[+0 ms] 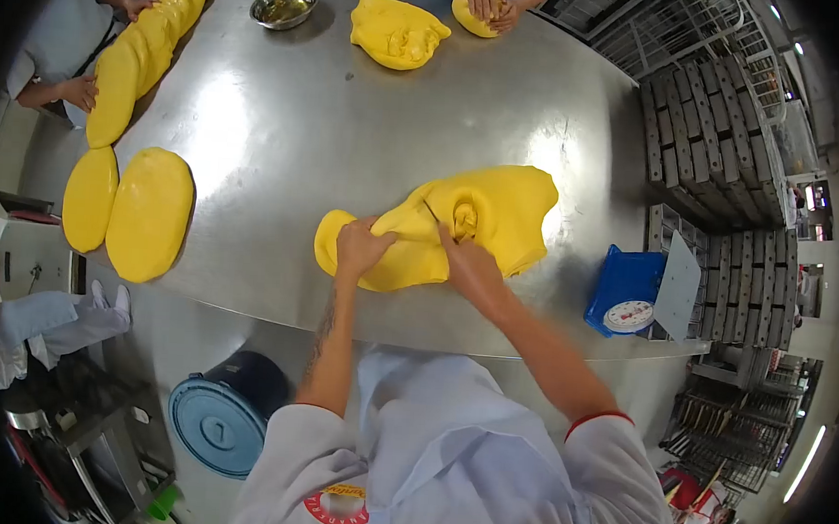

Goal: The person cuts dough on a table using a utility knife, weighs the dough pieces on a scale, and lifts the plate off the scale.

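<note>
A large lump of yellow dough (500,209) lies on the steel table in front of me, with a narrower part reaching left. My left hand (363,247) is closed on that narrower part, near its rounded left end. At the middle of the lump, my right hand (469,263) grips a thin dark tool (430,210), which lies across the dough beside a folded hollow. Most of the tool is hidden by the hand, so its kind is unclear.
Two flat dough pieces (150,215) lie left, below a long twisted dough (149,44) touched by a co-worker. Another co-worker's hands press dough at the top. A metal bowl (284,6), dough lump (398,34) and blue scale (619,292) stand around. A lidded bin (219,425) is below.
</note>
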Demonstrator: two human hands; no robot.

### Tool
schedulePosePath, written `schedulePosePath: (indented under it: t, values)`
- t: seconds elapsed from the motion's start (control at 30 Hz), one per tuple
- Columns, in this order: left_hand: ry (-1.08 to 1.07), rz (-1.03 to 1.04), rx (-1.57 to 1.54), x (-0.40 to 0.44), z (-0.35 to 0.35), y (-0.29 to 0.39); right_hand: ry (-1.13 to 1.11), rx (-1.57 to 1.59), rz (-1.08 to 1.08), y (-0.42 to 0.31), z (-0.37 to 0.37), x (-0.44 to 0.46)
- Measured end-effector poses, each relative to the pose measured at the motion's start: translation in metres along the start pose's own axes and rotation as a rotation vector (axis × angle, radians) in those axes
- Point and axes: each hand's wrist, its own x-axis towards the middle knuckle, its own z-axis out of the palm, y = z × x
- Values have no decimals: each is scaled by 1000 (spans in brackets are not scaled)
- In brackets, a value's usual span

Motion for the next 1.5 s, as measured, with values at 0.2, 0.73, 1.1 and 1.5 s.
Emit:
schedulePosePath:
  t: [0.2,0.73,1.1,1.5]
  values:
    - [-87,37,36,13,7,-22,-58,101,60,45,33,-126]
    - [84,158,-90,-28,11,-23,-90,-72,-160,-5,13,79]
    - [-104,76,-79,-27,-16,-35,97,215,163,114,89,-289]
    - [-419,227,89,-92,-11,163,716,733,1020,153,198,-480]
